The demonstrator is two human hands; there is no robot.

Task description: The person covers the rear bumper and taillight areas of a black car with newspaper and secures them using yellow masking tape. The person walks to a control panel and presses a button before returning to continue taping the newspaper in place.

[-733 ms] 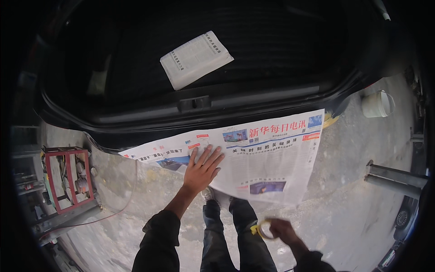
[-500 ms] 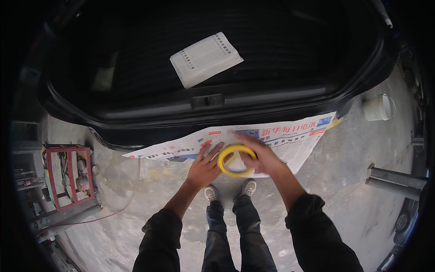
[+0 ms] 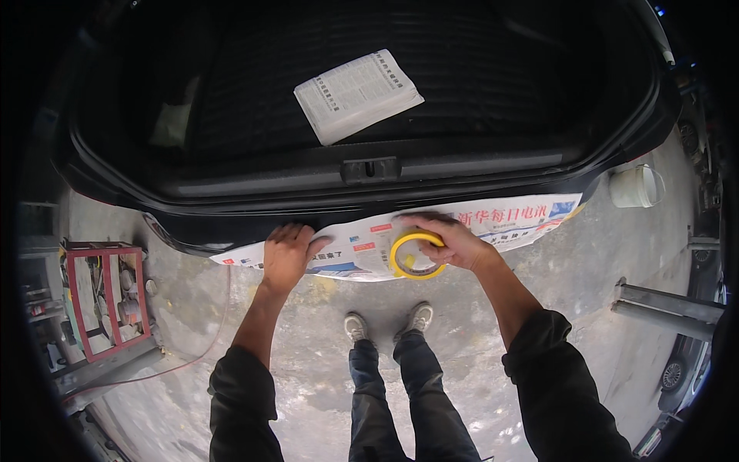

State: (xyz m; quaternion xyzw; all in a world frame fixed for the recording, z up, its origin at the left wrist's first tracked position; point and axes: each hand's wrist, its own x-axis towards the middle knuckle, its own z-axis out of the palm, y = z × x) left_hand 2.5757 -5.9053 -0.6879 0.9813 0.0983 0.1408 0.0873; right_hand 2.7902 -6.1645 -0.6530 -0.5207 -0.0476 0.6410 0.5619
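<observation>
A sheet of newspaper (image 3: 362, 254) lies along the rear bumper (image 3: 192, 231) of a dark car, below its open boot. My left hand (image 3: 286, 256) rests on the sheet's upper edge left of the middle, fingers laid over it and thumb apart, holding nothing. Right of the middle, my right hand (image 3: 459, 245) grips a roll of yellow masking tape (image 3: 396, 256), with fingers through and around its ring. That hand's fingertips are near the paper's upper edge; whether a strip of tape runs from the roll cannot be made out.
A folded newspaper (image 3: 358, 100) lies on the boot mat behind the latch (image 3: 371, 169). A white bucket (image 3: 636, 186) stands on the floor at the right, near a grey metal beam (image 3: 668, 309). At the left are a red-framed rack (image 3: 108, 300) and a thin hose (image 3: 188, 368).
My left hand has moved left and up onto the paper's upper edge. My right hand has shifted slightly right with the tape roll. The newspaper's lower part, hanging lower before, now sits closer to the bumper.
</observation>
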